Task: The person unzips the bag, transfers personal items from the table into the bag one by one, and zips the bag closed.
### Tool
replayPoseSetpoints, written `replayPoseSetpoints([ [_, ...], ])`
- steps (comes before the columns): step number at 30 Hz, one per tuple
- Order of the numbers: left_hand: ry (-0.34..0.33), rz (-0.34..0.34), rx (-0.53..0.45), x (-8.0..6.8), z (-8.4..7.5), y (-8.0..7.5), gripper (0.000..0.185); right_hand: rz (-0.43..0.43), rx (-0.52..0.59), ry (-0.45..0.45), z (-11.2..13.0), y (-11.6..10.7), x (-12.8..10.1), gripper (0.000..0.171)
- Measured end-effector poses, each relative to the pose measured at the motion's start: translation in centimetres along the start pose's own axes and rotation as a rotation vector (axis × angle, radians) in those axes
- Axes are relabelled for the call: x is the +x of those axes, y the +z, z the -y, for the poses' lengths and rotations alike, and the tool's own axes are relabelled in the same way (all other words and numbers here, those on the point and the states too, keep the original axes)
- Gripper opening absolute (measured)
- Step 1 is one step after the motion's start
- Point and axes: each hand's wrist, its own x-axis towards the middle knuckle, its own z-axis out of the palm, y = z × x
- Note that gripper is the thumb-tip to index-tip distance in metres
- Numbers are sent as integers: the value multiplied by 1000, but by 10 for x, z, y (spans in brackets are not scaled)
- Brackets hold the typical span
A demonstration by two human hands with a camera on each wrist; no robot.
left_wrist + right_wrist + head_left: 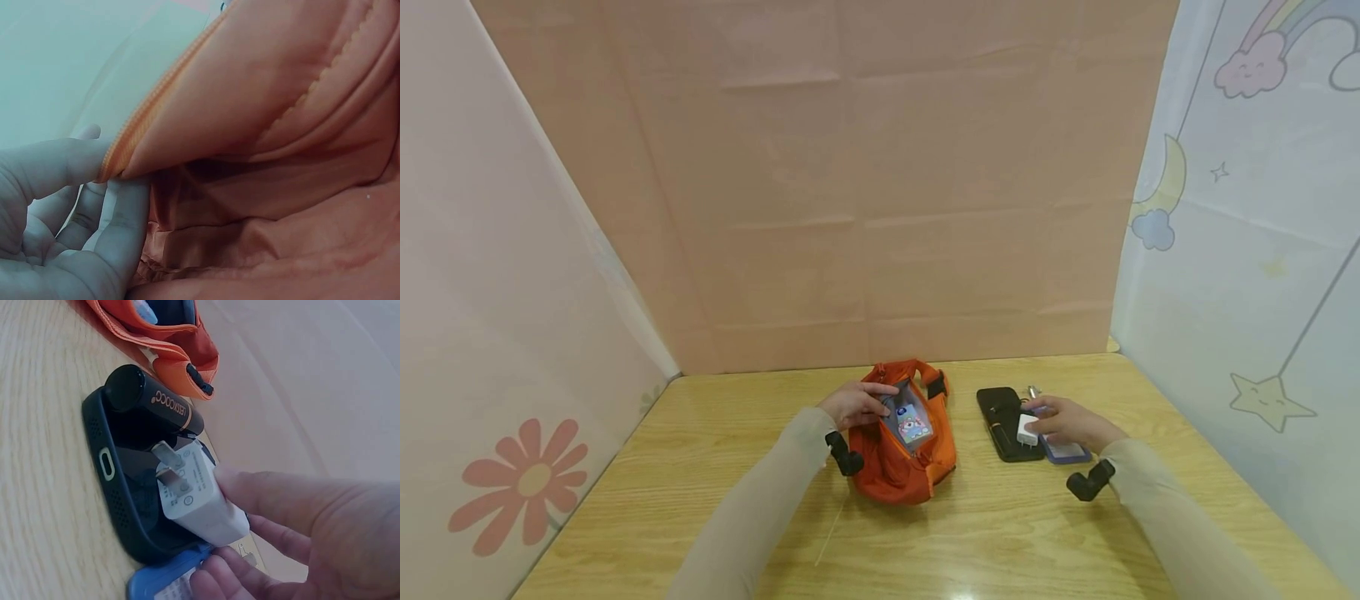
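- We see the right hand (1063, 422) pinching a white two-pin charger plug (1027, 430), thumb against its side, fingers behind; we cannot tell whether the plug touches the phone below.
- Key relation: the orange waist bag (943, 446) lies left of the right hand, across a strip of table (985, 533), its unzipped mouth facing up.
- We note that mouth's long axis runs roughly away from the person; the plug's prongs point toward the person.
- The left hand (853, 406) is nearer the bag: thumb and finger together on its zipped edge.
- Just right of the left hand, inside the grey lining, sits a cartoon-printed item (913, 427); card or packet, we cannot tell.
- Under and left of the right hand: a black phone (1018, 454), a lettered black tube (162, 403) lying on it.
- Below the right hand: a blue-edged flat item (1070, 454); just beyond, a small metal piece (1033, 390).
- Surface: pale wood grain. Beyond both hands we have a creased peach sheet (865, 167); printed sheets flank the table.
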Motion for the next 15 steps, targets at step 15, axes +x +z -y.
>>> replayPoseSetpoints([
  [15, 7, 1, -2, -1, 0, -1, 47, -23, -1, 27, 4, 1, 3, 53],
])
